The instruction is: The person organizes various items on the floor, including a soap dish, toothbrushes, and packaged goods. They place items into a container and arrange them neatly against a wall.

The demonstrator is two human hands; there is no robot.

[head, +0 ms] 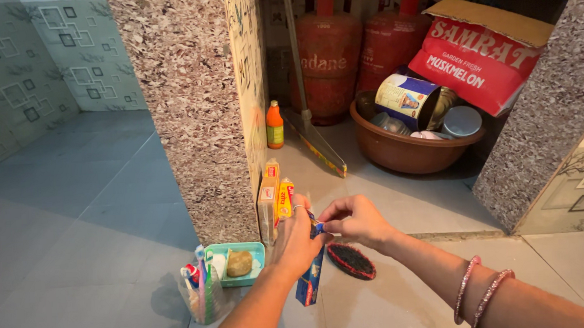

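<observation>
The grey tiled floor (77, 213) carries a toothbrush cup (203, 299), green soap dish (237, 263), round scrubber (351, 260), orange bottle (274, 125) and brown tub (403, 149).

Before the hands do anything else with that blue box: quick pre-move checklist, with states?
1. Left hand grips the blue box: ok, fingers wrapped round its upper part.
2. Right hand on the box's top end: ok, fingertips pinch there.
3. Top flap open: cannot tell, the fingers hide it.
4. Box held off the floor: ok, it hangs tilted above the tiles.
5. Floor below the box: ok, the hairbrush lies to the right and the soap tray to the left, both apart from it.
6. Cup of toothbrushes upright: ok, it stands left of the left forearm, untouched.
</observation>
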